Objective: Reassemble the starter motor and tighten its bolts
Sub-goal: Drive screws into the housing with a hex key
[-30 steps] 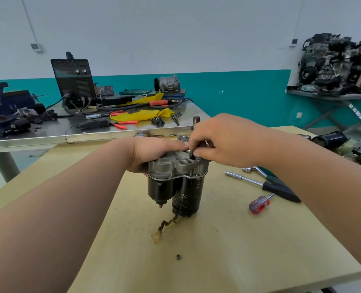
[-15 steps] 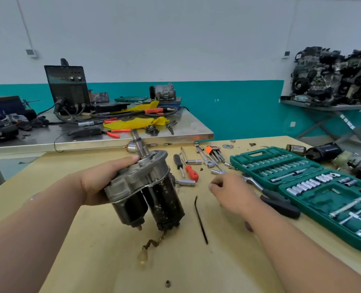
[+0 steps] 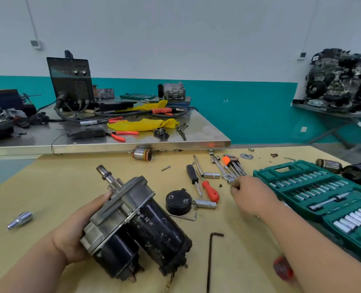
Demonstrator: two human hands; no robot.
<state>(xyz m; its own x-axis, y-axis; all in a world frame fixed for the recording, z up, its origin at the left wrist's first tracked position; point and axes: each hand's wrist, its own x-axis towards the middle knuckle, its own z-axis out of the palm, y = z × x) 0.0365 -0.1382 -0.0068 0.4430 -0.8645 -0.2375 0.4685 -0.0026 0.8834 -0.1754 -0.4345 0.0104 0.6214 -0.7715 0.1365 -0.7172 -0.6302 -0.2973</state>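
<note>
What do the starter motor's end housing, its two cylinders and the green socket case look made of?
End housing: dull grey, cast-looking metal, probably aluminium. Two cylinders: likely steel, painted black, scuffed and chipped. Green socket case: moulded plastic, judging by its matte colour and formed handle.

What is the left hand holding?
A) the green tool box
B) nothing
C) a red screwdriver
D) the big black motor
D: the left hand grips the starter motor at its grey metal end and holds it tilted.
</note>
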